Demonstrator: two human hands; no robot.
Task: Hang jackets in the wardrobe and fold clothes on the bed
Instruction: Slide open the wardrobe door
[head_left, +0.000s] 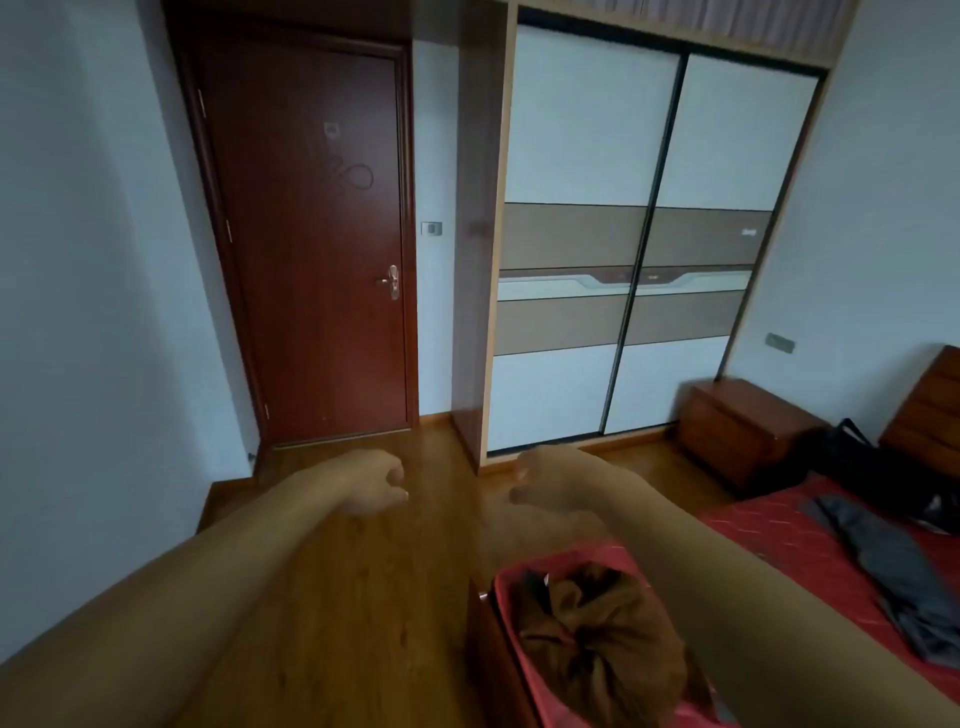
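Bedroom floor (363, 597) beneath left hand (371, 480) and right hand (550, 478), both loosely curled, empty; brown garment (597, 639) on the bed (779, 530) corner lies nearer the right.

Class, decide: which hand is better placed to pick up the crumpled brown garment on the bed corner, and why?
Right. The right hand is empty and its forearm passes close by the brown garment on the bed; the left hand, also empty, is out over the floor.
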